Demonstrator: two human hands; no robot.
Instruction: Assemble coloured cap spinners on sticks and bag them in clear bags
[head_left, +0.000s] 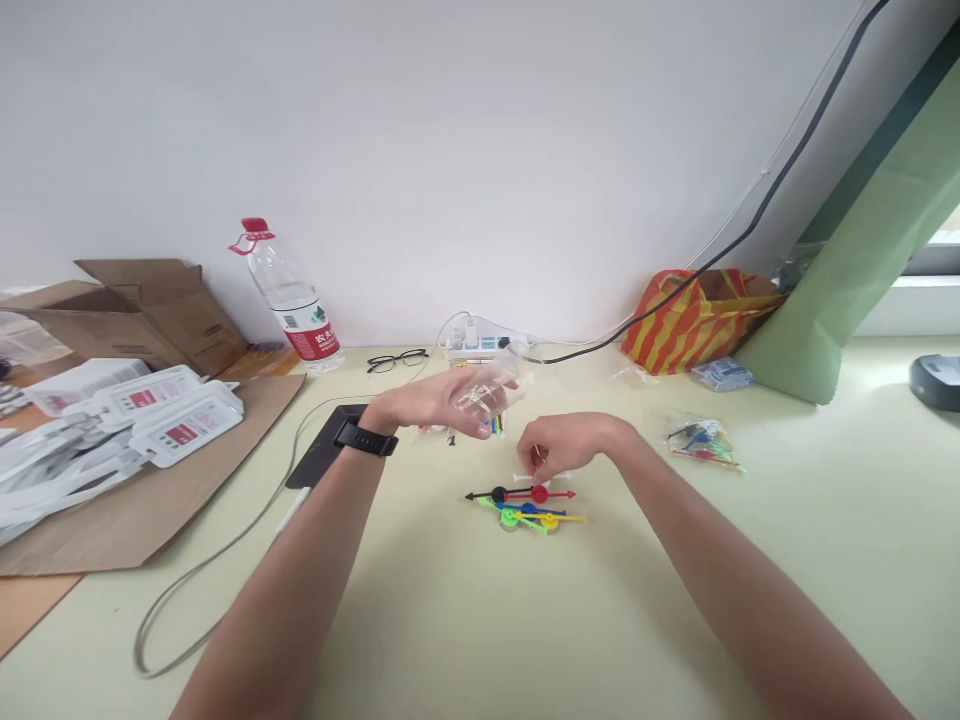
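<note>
- While the left hand (442, 402) grips a clear plastic bag (491, 396) —
- the right hand (561, 447) pinches a small piece (537, 461) over the coloured plastic pointers (525, 506).

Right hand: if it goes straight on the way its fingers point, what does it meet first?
Probably the red plastic arrow pointer, at the far edge of the pile of coloured pointers. The fingers of the right hand point down above it, though the gap is hard to judge.

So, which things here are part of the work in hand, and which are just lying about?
In hand: left hand holding clear bag, right hand by coloured arrows.
Lying about: water bottle, glasses, power strip, striped bag, cardboard box.
</note>
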